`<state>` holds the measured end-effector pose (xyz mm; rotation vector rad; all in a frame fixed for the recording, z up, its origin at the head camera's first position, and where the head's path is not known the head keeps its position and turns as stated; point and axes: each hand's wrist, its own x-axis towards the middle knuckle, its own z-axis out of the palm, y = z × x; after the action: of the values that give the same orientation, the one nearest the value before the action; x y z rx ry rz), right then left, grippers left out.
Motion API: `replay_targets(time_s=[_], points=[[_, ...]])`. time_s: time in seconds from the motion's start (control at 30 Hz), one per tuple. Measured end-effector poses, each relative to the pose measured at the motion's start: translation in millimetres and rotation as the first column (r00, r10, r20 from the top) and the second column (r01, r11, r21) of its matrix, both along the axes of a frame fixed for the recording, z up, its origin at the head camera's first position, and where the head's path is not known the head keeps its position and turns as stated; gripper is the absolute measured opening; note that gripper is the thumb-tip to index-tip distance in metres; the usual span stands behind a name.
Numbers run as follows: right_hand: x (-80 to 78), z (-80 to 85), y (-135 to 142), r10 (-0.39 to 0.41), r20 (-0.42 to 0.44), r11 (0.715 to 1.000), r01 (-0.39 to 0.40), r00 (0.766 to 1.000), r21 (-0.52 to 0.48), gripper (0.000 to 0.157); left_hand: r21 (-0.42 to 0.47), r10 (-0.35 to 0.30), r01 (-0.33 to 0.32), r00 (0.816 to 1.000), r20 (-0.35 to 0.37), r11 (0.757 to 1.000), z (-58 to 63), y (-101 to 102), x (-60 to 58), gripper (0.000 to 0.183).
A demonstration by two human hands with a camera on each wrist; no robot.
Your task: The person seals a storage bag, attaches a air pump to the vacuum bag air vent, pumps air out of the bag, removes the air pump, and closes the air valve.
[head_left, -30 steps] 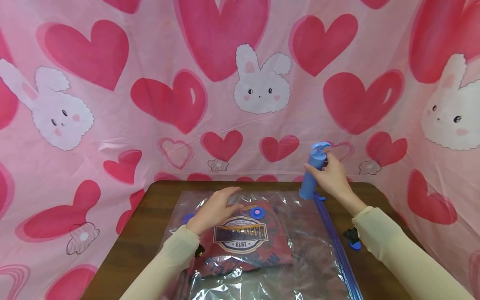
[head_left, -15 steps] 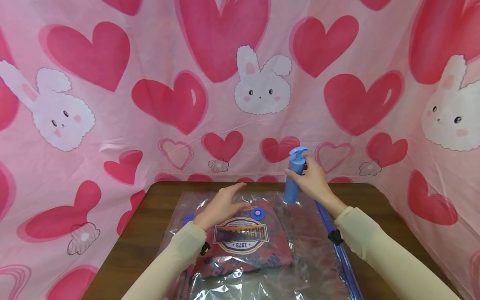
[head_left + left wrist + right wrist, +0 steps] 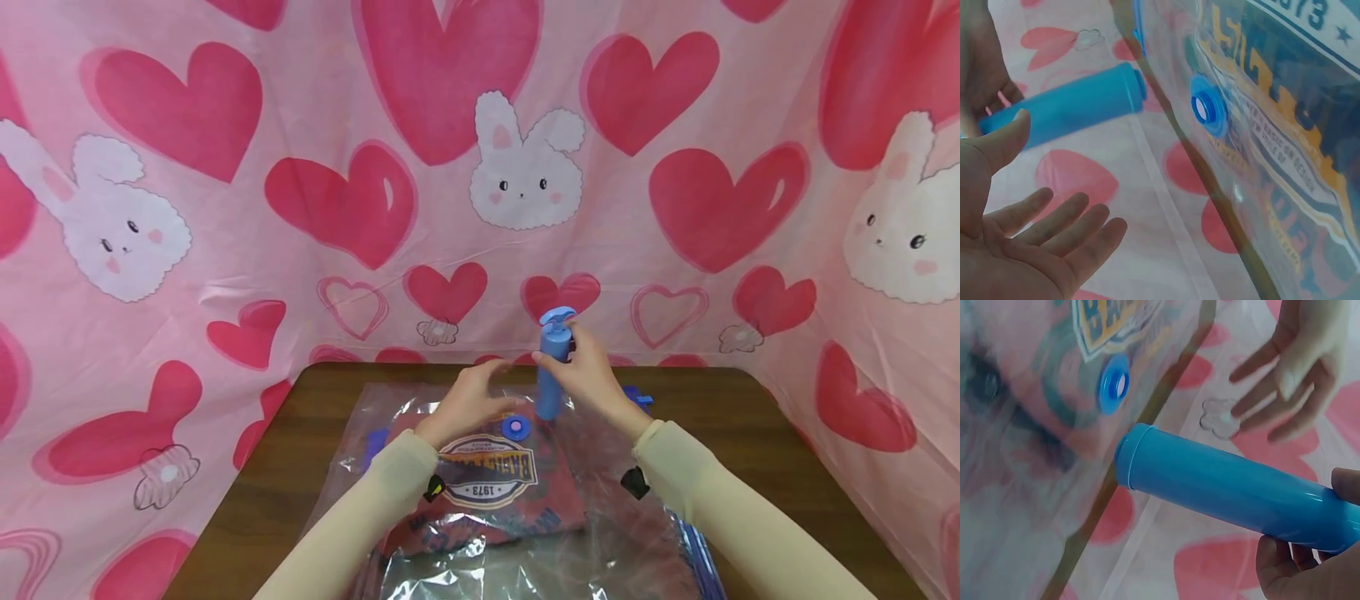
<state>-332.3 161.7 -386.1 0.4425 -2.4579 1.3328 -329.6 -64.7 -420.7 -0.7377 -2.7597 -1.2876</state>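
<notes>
My right hand grips the upper part of a blue hand pump, thumb on one side and fingers on the other. The pump hangs upright at the back of a clear plastic vacuum storage bag. Inside the bag lies a folded red shirt with a printed badge. A round blue valve sits on the bag over the shirt. In the right wrist view, the pump's bottom end points toward the valve, apart from it. My left hand is held with spread fingers beside the valve, holding nothing.
The bag covers much of a dark wooden table. Its blue zip edge runs down the right side, with a blue slider at the back. A pink curtain with hearts and rabbits hangs behind the table.
My right hand has carried the pump leftward and slightly toward me, from the zip edge to near the valve. The left hand has shifted a little right, closer to the pump.
</notes>
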Motion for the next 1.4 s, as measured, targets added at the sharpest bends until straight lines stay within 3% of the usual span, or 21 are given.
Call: replay_targets(time_s=[0.17, 0.37, 0.6, 0.97, 1.4], points=[[0.4, -6.7, -14, 0.027, 0.006, 1.000, -0.027, 1.000, -0.010, 0.058, -0.007, 0.000, 0.000, 0.999, -0.049, 1.000, -0.3, 9, -3.6, 0.064], [-3.3, -14.3, -26, 0.029, -0.024, 0.999, -0.030, 0.999, -0.012, 0.054, 0.009, 0.061, -0.060, 0.992, -0.106, 0.998, -7.1, 15, -9.9, 0.054], [-4.6, -19.6, -34, 0.045, 0.008, 0.998, -0.045, 0.999, -0.032, 0.056, 0.035, 0.111, -0.108, 0.989, -0.098, 0.993, -15.2, 17, -11.0, 0.050], [-8.4, -27.2, -47, 0.028, -0.019, 0.999, -0.028, 0.999, 0.018, 0.062, 0.057, 0.140, -0.137, 0.988, -0.069, 0.989, -22.6, 16, -15.1, 0.045], [-6.8, -29.4, -51, 0.025, -0.024, 0.999, -0.024, 0.999, 0.044, 0.064, 0.058, 0.132, -0.129, 0.990, -0.053, 0.990, -26.9, 16, -16.7, 0.047]])
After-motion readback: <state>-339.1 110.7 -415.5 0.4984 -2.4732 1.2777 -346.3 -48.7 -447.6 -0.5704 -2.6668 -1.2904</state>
